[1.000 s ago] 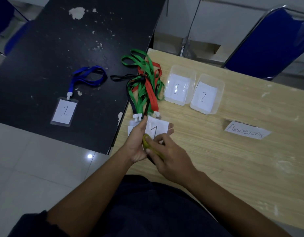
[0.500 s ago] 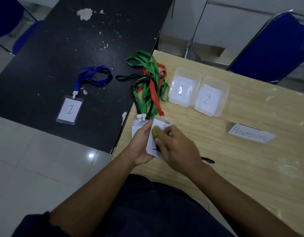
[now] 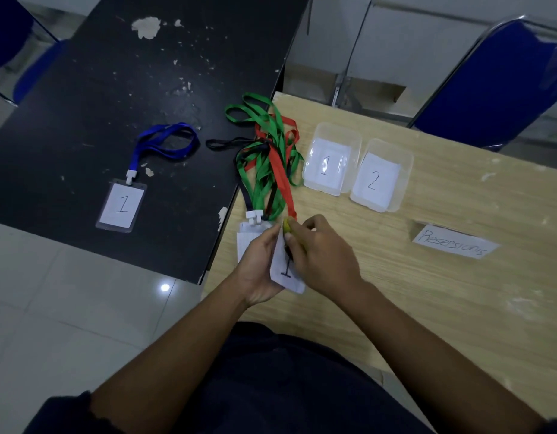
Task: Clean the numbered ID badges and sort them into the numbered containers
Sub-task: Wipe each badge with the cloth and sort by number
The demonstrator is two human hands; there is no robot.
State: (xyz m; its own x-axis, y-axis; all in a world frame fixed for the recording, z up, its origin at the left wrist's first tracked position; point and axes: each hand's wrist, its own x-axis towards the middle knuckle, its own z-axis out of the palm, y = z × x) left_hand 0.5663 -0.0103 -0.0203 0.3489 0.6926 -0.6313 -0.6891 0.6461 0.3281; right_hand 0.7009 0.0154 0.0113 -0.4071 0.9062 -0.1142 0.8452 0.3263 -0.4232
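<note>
Badge [image 3: 288,277] gripped by left hand [image 3: 258,263], yellow cloth [image 3: 286,225] pinched by right hand [image 3: 324,255] — shifted up, just above that grip.

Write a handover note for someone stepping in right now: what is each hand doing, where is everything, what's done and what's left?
Left hand grips a badge marked 1 over the wooden table. Right hand pinches a yellow cloth against its top edge.
More badges lie stacked beside the left hand, their lanyards tangled.
Blue-lanyard badge, also 1, lies apart on the black table.
Container 1 and container 2 show no badges yet.
Left: finish wiping, drop it in 1, then do the rest.
</note>
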